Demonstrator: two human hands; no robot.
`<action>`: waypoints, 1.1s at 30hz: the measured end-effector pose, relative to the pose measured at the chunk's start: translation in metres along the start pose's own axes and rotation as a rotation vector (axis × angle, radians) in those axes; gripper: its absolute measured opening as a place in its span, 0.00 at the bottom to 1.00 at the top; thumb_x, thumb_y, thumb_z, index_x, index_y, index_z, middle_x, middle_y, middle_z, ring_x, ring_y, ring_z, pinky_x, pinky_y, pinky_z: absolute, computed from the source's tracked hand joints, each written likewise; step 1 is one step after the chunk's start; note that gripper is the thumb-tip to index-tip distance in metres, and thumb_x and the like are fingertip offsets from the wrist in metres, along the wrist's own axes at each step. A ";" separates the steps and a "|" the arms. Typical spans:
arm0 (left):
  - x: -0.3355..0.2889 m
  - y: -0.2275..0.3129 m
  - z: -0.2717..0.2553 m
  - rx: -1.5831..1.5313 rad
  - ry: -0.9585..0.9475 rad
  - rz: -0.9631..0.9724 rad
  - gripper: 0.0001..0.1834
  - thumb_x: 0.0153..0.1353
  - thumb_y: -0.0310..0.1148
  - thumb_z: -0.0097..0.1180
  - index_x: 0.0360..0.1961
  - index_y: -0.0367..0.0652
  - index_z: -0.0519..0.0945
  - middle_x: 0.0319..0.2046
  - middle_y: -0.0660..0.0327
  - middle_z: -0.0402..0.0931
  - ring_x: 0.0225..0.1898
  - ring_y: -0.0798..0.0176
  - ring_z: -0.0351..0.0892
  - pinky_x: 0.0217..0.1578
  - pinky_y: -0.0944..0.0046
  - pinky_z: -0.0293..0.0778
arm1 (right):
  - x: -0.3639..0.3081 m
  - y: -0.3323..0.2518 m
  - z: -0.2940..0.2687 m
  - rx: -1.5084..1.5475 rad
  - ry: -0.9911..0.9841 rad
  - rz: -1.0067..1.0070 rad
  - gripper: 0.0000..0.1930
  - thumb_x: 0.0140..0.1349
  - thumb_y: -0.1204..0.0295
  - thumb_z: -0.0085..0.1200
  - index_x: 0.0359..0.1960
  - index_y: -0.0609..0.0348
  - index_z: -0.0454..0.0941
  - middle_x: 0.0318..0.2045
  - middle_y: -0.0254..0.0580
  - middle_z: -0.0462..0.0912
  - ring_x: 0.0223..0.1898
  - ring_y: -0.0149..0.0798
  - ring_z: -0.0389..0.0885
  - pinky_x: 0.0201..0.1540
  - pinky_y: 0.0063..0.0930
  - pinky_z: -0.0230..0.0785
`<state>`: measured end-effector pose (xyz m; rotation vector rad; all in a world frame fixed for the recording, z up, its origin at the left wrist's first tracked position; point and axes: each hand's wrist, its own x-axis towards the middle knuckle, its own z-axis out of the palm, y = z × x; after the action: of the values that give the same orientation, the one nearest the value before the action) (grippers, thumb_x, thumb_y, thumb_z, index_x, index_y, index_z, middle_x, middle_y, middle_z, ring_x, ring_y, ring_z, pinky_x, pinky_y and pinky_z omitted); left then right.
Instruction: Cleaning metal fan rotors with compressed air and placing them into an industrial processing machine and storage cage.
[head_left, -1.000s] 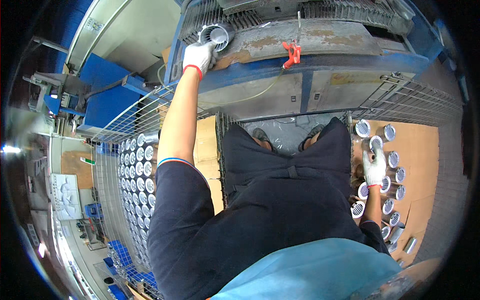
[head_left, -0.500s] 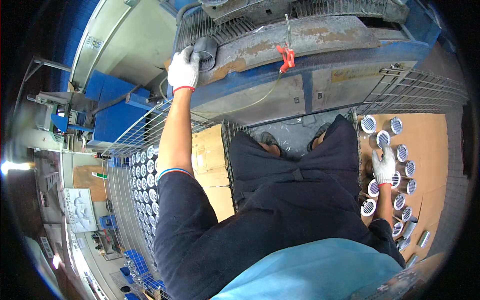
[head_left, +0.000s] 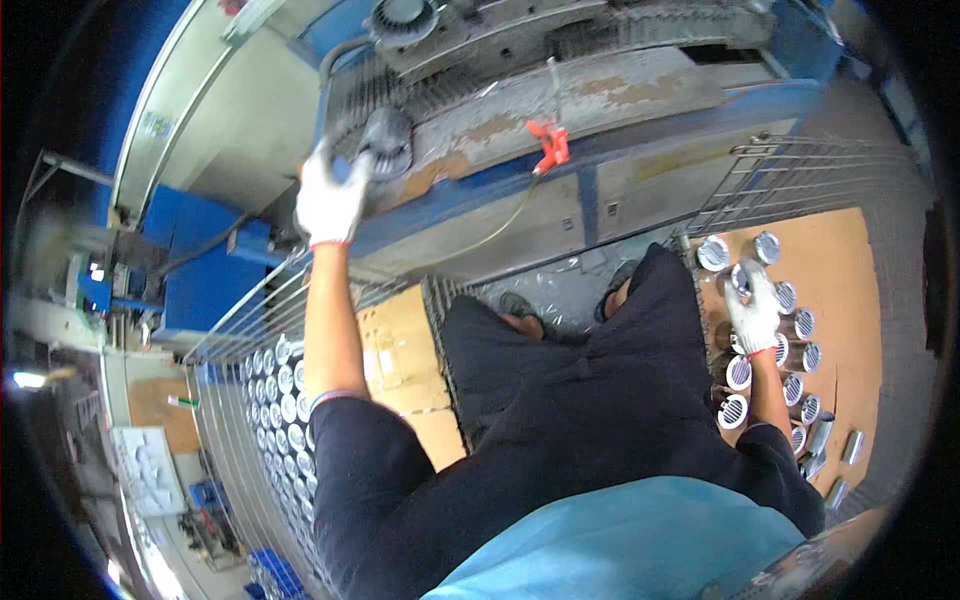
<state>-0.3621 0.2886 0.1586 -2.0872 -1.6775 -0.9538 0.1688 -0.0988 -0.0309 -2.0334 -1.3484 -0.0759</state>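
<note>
My left hand (head_left: 332, 205), in a white glove, is open with thumb and fingers apart, slightly blurred. Just beyond its fingertips a dull grey metal cylinder (head_left: 388, 142) stands on the machine's ribbed bed, apart from the hand. At the right, my gloved right hand (head_left: 755, 312) curls its thumb and fingers around a shiny metal cylinder (head_left: 741, 278), which stands among similar ones with slotted round tops. One such slotted cylinder (head_left: 733, 410) stands nearer to me. Whether the held one is lifted cannot be made out.
A blue-and-grey machine (head_left: 480, 210) spans the front, with a red air gun (head_left: 548, 150) hanging there. At the left, a wire cage (head_left: 225, 420) holds many cylinders beside cardboard (head_left: 385, 350). Cardboard (head_left: 845, 300) lies under the right-hand cylinders, with wire mesh (head_left: 800, 170) beyond.
My left hand has let go of the grey cylinder and drawn off to its left, fingers spreading. My right hand has closed around a slotted cylinder. The whole view has shifted slightly.
</note>
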 end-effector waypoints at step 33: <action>0.007 -0.170 -0.005 -0.785 -0.277 -0.658 0.17 0.71 0.44 0.61 0.39 0.38 0.85 0.23 0.63 0.78 0.14 0.70 0.68 0.17 0.66 0.63 | 0.310 -0.050 -0.024 0.396 0.001 0.263 0.24 0.70 0.60 0.62 0.61 0.64 0.82 0.43 0.38 0.88 0.31 0.28 0.80 0.35 0.25 0.74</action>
<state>-0.5241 0.3377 0.1373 -2.1818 -2.5196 -1.8313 0.2773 0.1445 0.1369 -1.8470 -0.9906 0.2853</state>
